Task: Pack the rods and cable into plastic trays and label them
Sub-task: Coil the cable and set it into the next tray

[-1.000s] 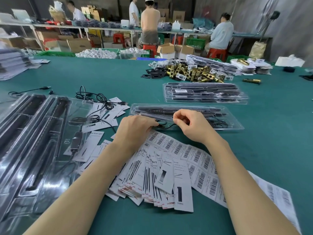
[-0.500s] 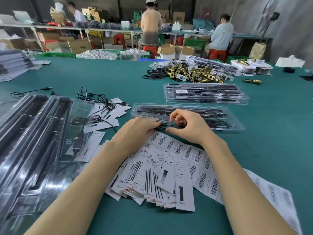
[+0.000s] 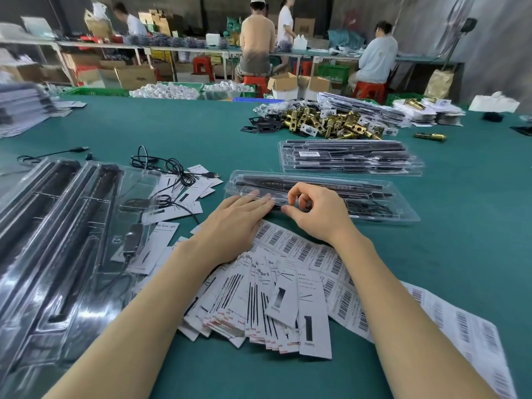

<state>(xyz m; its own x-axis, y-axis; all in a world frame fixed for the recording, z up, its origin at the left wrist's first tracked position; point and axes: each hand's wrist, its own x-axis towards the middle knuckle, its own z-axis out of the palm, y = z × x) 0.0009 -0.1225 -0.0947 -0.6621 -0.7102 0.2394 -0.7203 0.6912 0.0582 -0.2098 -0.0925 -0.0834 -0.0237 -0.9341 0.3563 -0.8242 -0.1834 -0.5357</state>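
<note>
1. Looks like we're at the close-up/label stage for the clear plastic tray (image 3: 383, 207) sitting mid-table, just past the barcode sticker sheet (image 3: 322, 262). The black rods (image 3: 331, 186) are already lying lengthwise in it, and a dark cable (image 3: 371, 208) seems to be coiled in the right part.
2. Left hand (image 3: 236, 218) is flat, fingers straight, resting on the tray's near-left edge. I'd say it's pinning the tray down.
3. Right hand (image 3: 312, 210) has fingers curled with thumb and fingertips drawn together right at the tray's front edge. Can't tell if it's pinching the lid rim, a peeled sticker, or nothing, too small to make out.
4. Another filled tray (image 3: 349, 158) sits further back and already has a white label on it, so that's probably the target look.
5. Next move, my guess: get the lid snapped fully shut along the front, then press a barcode label onto the top. Needs the left hand holding steady so the flimsy tray doesn't slide on the green table (image 3: 460, 254).
6. Loose cable (image 3: 169, 168) and a stack of trays (image 3: 57, 240) wait on the left.
</note>
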